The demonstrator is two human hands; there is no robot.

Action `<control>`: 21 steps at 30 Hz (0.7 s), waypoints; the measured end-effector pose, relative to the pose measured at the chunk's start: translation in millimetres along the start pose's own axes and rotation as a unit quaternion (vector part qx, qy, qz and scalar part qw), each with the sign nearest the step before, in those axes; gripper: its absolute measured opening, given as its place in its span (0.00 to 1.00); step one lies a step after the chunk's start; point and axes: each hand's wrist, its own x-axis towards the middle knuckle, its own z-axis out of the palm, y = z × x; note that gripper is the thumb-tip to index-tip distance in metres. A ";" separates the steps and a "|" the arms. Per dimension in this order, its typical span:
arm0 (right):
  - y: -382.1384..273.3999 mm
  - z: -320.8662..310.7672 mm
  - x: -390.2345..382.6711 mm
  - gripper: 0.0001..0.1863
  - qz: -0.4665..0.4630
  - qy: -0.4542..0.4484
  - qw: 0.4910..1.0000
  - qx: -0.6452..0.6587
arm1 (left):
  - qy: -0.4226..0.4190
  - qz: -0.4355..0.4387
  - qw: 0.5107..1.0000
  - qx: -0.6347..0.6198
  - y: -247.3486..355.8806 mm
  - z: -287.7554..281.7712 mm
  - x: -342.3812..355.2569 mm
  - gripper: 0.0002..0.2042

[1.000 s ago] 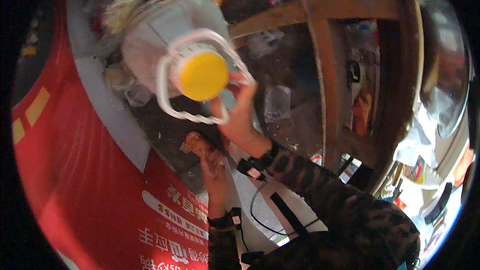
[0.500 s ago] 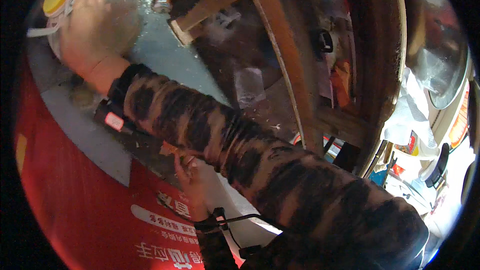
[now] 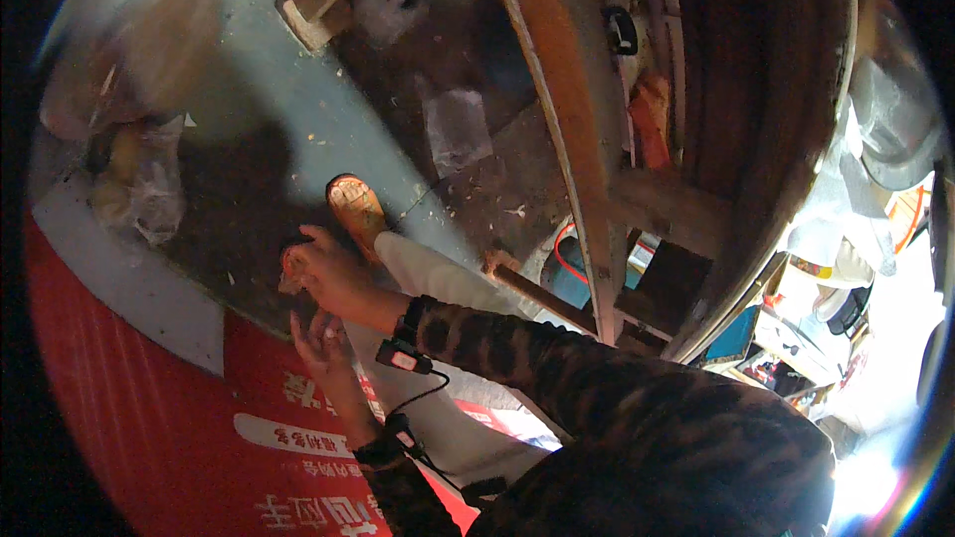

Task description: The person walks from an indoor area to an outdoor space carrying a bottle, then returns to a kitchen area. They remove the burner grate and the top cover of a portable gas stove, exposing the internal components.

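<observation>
Orange rounded object, probably shoe toe: at curled fingers of right hand; from here, cannot tell whether gripped. Left hand: just beside, fingers parted, nothing visible held. Thin black cable: looped between wrists; could snag should hands part sharply.

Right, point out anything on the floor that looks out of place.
A crumpled piece of clear plastic lies loose on the dark floor, with small pale scraps scattered nearby; they look like litter.
</observation>
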 end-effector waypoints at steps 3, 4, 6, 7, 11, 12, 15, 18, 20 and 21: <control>-1.2 -2.0 -22.2 0.25 0.001 0.004 1.000 0.024 | 0.014 -0.003 1.000 0.024 13.0 -7.9 -7.9 0.33; -6.5 -2.4 -28.1 0.24 -0.029 0.035 0.999 0.028 | 0.010 -0.010 1.000 0.024 16.2 -8.8 -9.0 0.32; -20.0 -4.9 -39.2 0.22 -0.004 0.031 0.994 0.101 | -0.001 -0.016 1.000 0.018 23.3 -12.7 -9.4 0.32; -25.9 -9.6 -45.9 0.22 0.051 -0.006 0.984 0.168 | -0.023 -0.004 0.999 0.022 26.0 -14.4 -11.8 0.31; -45.2 -28.7 -72.0 0.22 -0.012 -0.060 0.998 -0.016 | -0.067 -0.006 0.993 0.098 39.3 -29.0 -22.2 0.29; -49.1 -33.3 -77.7 0.23 -0.018 -0.065 0.997 -0.029 | -0.072 -0.011 0.989 0.129 43.3 -32.3 -24.5 0.28; -62.3 -45.2 -94.8 0.22 -0.006 -0.079 0.996 -0.032 | -0.077 0.028 0.985 0.151 57.2 -44.3 -39.6 0.26; -86.1 -55.0 -107.4 0.21 -0.038 -0.090 0.990 -0.103 | -0.045 0.006 0.991 0.128 75.4 -55.1 -51.5 0.25; -110.8 -64.2 -119.7 0.20 -0.034 -0.125 0.990 -0.065 | -0.043 0.030 0.985 0.166 91.7 -60.7 -56.9 0.25; -124.9 -69.8 -126.4 0.20 -0.028 -0.149 0.987 -0.047 | -0.031 0.027 0.981 0.189 103.4 -64.8 -60.1 0.25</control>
